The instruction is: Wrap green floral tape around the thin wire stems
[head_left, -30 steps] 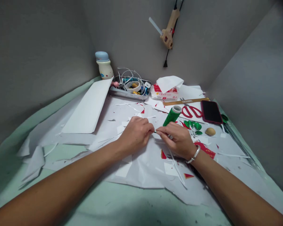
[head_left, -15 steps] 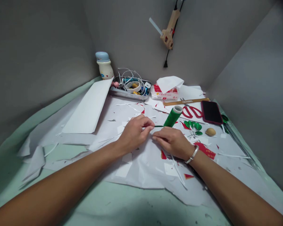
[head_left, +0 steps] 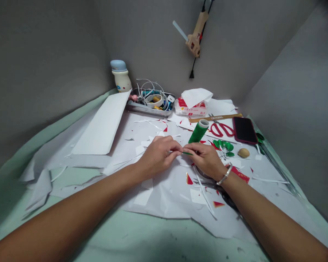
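My left hand (head_left: 161, 154) and my right hand (head_left: 203, 158), with a bracelet at its wrist, meet fingertip to fingertip over the paper-covered table. Both are closed in a pinch on a thin dark green strip (head_left: 187, 153), whose bright green end shows below the right fingers; most of it is hidden. Just behind the right hand a spool of green thread (head_left: 197, 133) leans, its base hidden by the fingers. I cannot tell whether the hand touches it. Under the right wrist lie black-handled scissors (head_left: 229, 200), partly covered by the arm.
Red-handled scissors (head_left: 221, 130), a phone (head_left: 245, 130), green leaf-shaped pieces (head_left: 223, 145) and a tan lump (head_left: 243, 153) lie to the right. Behind stand a metal tray (head_left: 150, 107), a tissue pack (head_left: 191, 108) and a bottle (head_left: 121, 78). A glue gun (head_left: 195, 36) hangs on the wall.
My right hand has moved up and turned, its fingertips now meeting the left ones on the green strip. The spool has shifted slightly left and up. More of the black-handled scissors shows.
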Demonstrator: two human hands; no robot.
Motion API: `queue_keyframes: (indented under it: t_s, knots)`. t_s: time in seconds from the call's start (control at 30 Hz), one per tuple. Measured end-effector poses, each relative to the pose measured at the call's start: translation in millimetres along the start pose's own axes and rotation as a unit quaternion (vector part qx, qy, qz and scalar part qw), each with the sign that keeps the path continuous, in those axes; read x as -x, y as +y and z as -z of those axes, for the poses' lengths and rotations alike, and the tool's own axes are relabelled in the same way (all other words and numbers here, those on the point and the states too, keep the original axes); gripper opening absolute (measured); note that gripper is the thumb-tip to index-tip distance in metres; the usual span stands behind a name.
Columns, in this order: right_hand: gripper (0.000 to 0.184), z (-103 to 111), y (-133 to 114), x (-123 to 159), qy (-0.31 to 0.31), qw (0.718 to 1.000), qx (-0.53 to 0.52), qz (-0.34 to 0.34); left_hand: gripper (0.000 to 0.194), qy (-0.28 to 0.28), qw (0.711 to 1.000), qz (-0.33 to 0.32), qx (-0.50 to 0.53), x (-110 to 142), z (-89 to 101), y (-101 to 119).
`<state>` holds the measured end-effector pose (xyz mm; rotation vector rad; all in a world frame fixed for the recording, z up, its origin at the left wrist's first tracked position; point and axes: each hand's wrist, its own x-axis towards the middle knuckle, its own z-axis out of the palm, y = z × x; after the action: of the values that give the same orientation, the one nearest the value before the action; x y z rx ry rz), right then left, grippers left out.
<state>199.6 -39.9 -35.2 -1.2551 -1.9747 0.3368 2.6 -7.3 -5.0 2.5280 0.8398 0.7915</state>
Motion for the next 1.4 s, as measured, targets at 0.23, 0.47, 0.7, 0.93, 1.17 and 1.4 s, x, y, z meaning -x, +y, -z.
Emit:
queue_keyframes:
  t_s: [0.23,0.47,0.7,0.93,1.17,1.4]
  knots:
    - [0.019,-2,-15,6,-0.063,0.979,0.131,0.146,0.012,0.031,0.997,0.061,-0.038,-1,-0.5,-2]
    - [0.017,3,-15,4,0.025,0.99,0.086,0.111,0.019,-0.015,0.992,-0.016,-0.123,2,-4.5,-4]
    - [0.016,2,0,0,0.035,0.999,-0.013,-0.007,0.014,-0.007,1.0,-0.026,0.0,1,-1.5,-2]
    - [0.018,-3,-14,6,-0.072,0.983,0.112,0.127,0.012,0.064,0.995,0.08,0.004,-1,0.3,-2]
    - [0.015,3,-13,3,0.044,0.991,0.075,0.099,0.018,-0.009,0.993,-0.022,-0.114,2,-6.1,-7]
    - [0.015,0,2,0,0.018,1.0,0.009,-0.005,0.012,0.019,0.999,0.008,0.042,0,-1.2,-2]
